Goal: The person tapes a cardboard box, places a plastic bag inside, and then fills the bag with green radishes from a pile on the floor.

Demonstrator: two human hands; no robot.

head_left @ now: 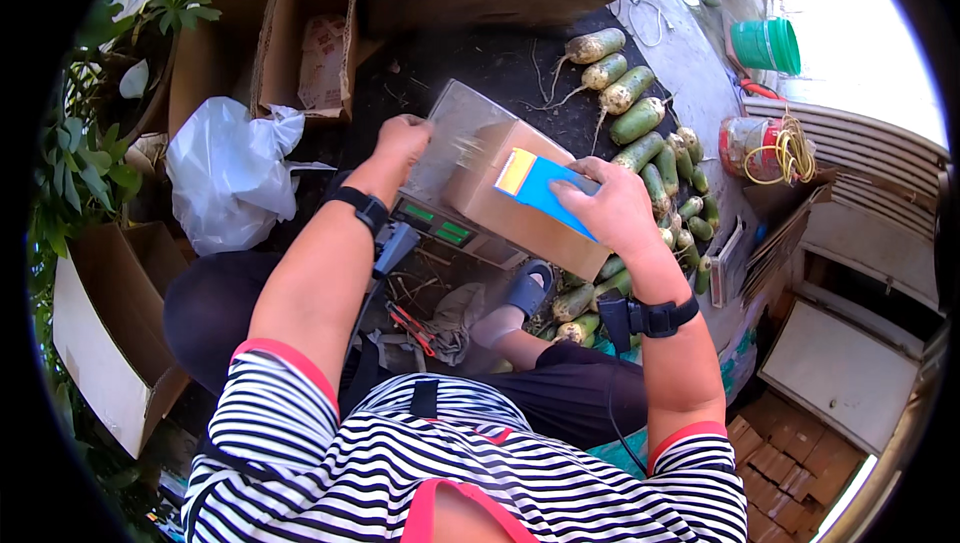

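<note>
Head view shows our right hand (612, 205) pinching a blue-and-yellow packet (548, 201) against the carton (490, 175) on the scale (455, 115), our left hand (405, 139) near its rim, grip unclear: likely positioning, next calling for steadiness.

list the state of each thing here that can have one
right hand, gripping the blue-and-yellow packet
left hand, fingers curled, at the scale edge
scale display, lit green
brown box, on the scale
top-left cardboard box, open
white plastic bag, crumpled
green radishes, heaped, some with roots
</note>
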